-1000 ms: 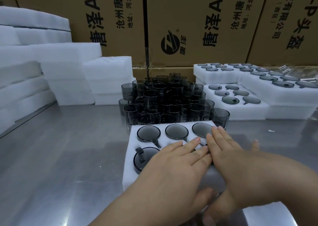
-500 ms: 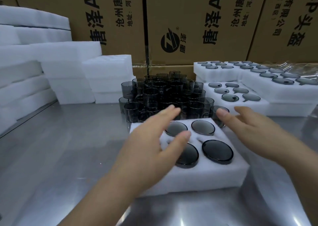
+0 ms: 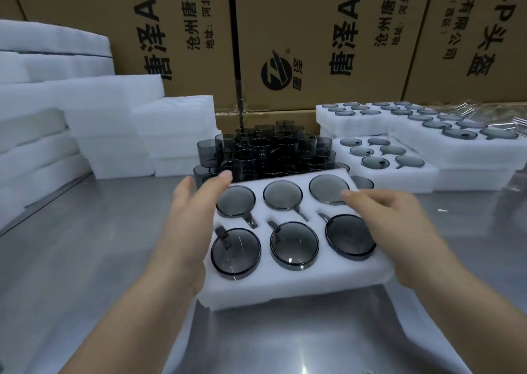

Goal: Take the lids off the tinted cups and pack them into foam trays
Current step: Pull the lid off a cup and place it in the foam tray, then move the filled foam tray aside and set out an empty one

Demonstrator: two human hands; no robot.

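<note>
Six cups (image 3: 293, 244): seated in two rows of three in the pockets of the foam tray (image 3: 285, 291), with their handles lying in the slots between the rows. I see only dark round faces and cannot tell mouth from base.
foam tray: nearest me, over the table (image 3: 85, 259), with its far edge close to the loose cups (image 3: 265, 151). I cannot tell whether it rests on the table or is lifted.
left hand (image 3: 188, 225): fingers straight and close together along the tray's left side, forefinger tip at the far-left corner, thumb hidden.
right hand (image 3: 393, 225): fingers loosely bent and resting on the foam at the right edge, one tip beside the far-right cup. The thumb is hidden, so I cannot tell whether it grips.
filled trays (image 3: 427, 174): stacked to the right, well apart.
blank foam (image 3: 114, 111): stacked to the left, in front of the cartons (image 3: 313, 31).
step, as I judge it: every pocket is occupied, so this tray looks ready to join the filled ones.
handling: the foam looks light, soft and likely to flex. The weight is in the cups, which look stiff, smooth and probably brittle. A sagging or tilted tray could spill them.
where I would hold: low on both short sides with support beneath, keeping the tray level, and never by the thin walls between pockets.
</note>
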